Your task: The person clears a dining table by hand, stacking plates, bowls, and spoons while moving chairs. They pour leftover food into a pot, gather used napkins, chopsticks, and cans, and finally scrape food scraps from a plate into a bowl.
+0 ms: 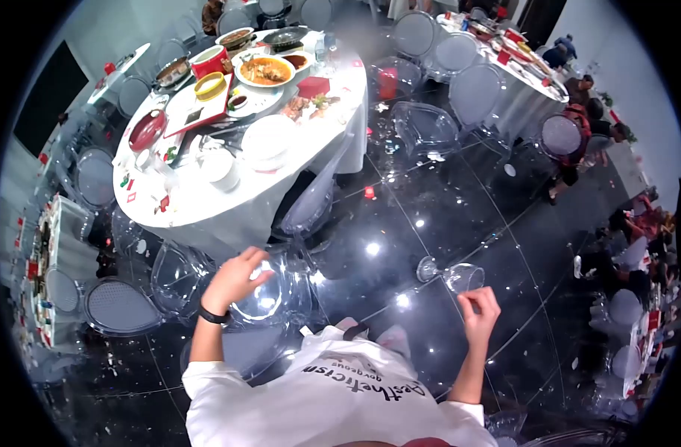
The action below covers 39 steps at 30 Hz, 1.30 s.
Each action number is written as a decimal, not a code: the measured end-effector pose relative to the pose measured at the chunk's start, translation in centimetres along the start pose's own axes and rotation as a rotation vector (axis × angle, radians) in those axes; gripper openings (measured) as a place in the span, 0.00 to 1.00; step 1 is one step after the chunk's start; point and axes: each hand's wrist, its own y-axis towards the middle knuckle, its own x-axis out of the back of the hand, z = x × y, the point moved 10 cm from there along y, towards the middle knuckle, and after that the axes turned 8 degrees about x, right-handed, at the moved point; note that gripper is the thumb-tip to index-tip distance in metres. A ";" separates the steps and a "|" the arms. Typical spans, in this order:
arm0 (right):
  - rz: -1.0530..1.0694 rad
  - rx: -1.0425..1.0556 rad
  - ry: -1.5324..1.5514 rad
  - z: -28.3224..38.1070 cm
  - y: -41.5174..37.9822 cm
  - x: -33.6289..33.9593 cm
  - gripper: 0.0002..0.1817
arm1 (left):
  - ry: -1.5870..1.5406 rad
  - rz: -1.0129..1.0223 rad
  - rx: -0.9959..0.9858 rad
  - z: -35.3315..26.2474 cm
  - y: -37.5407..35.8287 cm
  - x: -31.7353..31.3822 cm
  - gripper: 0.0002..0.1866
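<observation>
My right grip [472, 296] was by the wine glass [463, 277], out over the dark tiled floor [385, 242]. Fingers curled in at the rim end of its bowl; couldn't tell if they were clamped on it or only beside it. Glass lay tilted sideways in view, foot pointing left, clear and see-through.

My left grip [257, 267] was apart, thumb spread off the fingers, nothing seen in it. It was over a clear chair [281, 294], just short of the desk [199, 203]; contact with the chair, couldn't tell. Black band [214, 316] on that wrist.

Desk was round, white cloth hanging over the edge. Near its close edge: white bowls [220, 170] and stacked plates [269, 141]. Farther in, red tray [178, 118], soup dish [264, 71], red pot [210, 62]. Another clear chair [312, 205] stood tight against the desk's right edge, narrowing that side.

Widest open room was the floor ahead of the glass, with a small red item [369, 192] and scattered bits on it. Left side was tight, chairs crowded along the desk.
</observation>
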 end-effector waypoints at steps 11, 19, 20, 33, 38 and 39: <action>0.406 0.212 0.072 -25.6 36.9 -13.8 0.06 | -0.074 -0.222 0.407 -8.8 22.8 0.0 0.14; 0.557 0.557 0.044 -30.7 67.7 -40.7 0.05 | -0.207 -0.398 0.695 -10.4 31.4 1.4 0.15; 0.557 0.587 0.043 -30.5 70.6 -44.4 0.04 | -0.212 -0.422 0.764 -9.7 32.1 1.5 0.15; 0.614 0.730 -0.090 -29.0 91.6 -76.7 0.05 | -0.280 -0.498 0.987 1.4 50.7 6.5 0.14; 0.747 0.770 -0.052 -28.3 93.4 -81.2 0.05 | -0.056 -0.461 1.007 4.5 57.3 9.3 0.14; 0.791 0.807 -0.069 -28.6 93.4 -82.3 0.05 | -0.117 -0.461 1.006 5.0 58.7 9.6 0.13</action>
